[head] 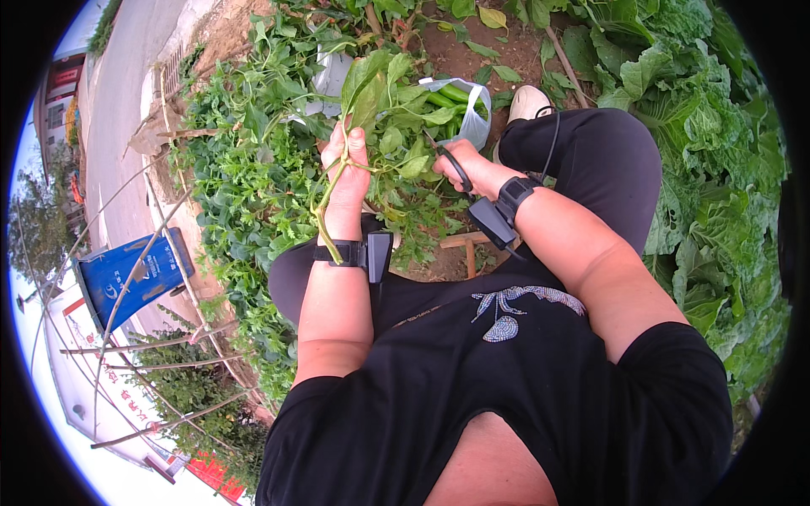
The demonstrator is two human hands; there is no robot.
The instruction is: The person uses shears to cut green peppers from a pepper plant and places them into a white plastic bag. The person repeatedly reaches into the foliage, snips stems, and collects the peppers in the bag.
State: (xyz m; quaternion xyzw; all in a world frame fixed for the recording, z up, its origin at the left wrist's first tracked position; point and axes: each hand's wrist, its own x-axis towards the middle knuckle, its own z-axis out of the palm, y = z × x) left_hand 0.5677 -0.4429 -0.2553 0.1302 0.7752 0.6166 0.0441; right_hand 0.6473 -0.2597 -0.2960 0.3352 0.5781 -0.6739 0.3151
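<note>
My left hand (pixel 349 177) grips a green leafy branch (pixel 329 209), likely a pepper plant's. Its bare stem end hangs down over my wrist strap, and broad leaves spread above my fingers. In my right hand (pixel 474 166) is a pair of scissors (pixel 458 169) with dark handles. The blades point up and left among the leaves, partly hidden, so I cannot tell whether they touch a stem. Just beyond that hand stands a pale plastic bag (pixel 479 120) holding several long green peppers (pixel 453 93).
A wooden frame piece (pixel 469 240) lies low between my legs. Leafy cabbages (pixel 702 190) grow on the right, low greens (pixel 243 177) on the left. A stick fence (pixel 183 253) separates the plot from a road and a blue bin (pixel 136 275). A whitish object (pixel 332 73) sits among plants.
</note>
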